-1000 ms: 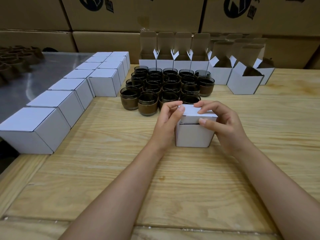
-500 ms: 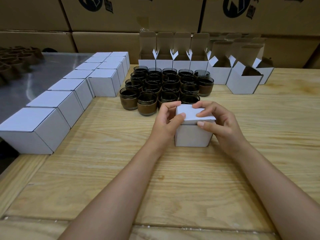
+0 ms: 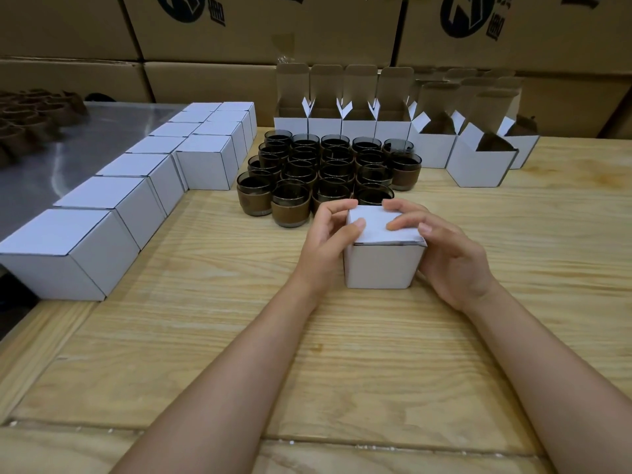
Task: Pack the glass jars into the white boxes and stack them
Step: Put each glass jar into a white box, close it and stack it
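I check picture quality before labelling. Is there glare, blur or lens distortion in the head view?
Head view: a bright glare streak lies on the metal surface at left; the cartons behind look bowed by wide-angle distortion; the white box at centre is sharp, not blurred.

- The wooden table [image 3: 239, 336] carries one shut white box [image 3: 379, 265] at its centre.
- The glass jars [image 3: 328, 172] cluster at twelve o'clock.
- A row of closed boxes [image 3: 130, 203] runs at ten o'clock.
- The open boxes [image 3: 478, 165] stand at one o'clock.
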Action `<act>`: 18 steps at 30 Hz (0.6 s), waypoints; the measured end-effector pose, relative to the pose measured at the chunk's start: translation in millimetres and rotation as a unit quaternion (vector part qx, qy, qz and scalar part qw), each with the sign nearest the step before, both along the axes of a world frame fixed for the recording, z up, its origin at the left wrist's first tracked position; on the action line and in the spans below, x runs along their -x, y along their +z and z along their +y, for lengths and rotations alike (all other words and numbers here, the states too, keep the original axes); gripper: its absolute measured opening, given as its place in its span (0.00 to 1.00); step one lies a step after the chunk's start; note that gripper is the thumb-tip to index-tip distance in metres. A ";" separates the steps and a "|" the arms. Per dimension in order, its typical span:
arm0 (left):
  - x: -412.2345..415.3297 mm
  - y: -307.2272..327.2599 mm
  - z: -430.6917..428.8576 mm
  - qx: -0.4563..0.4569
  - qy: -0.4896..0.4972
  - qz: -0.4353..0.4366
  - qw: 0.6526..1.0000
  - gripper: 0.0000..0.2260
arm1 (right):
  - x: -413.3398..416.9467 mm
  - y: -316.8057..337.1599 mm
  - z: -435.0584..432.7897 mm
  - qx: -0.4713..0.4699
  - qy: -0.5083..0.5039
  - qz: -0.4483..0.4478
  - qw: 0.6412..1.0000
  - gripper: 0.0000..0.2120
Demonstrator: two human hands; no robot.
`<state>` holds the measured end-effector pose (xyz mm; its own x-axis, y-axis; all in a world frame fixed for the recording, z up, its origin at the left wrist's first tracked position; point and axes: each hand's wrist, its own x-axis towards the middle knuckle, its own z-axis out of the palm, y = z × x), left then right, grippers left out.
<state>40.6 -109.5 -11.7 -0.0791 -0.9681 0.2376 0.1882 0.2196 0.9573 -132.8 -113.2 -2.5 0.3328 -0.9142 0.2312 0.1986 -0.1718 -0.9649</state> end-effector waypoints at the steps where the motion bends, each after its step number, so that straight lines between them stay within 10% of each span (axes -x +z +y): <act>1: 0.0 0.3 0.5 0.002 -0.002 0.005 1.000 0.20 | -0.5 -0.3 0.0 0.002 -0.006 0.000 1.000 0.14; 18: -2.7 -8.5 1.3 0.019 -0.001 -0.141 0.990 0.45 | -12.7 -0.9 3.3 0.084 -0.101 0.037 0.991 0.10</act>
<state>43.3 -108.2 -20.2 -0.1495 -0.9586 0.2424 -0.0855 0.2568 0.9627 -120.0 -109.9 -3.5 0.1697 -0.9143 0.3677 0.0731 -0.3604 -0.9299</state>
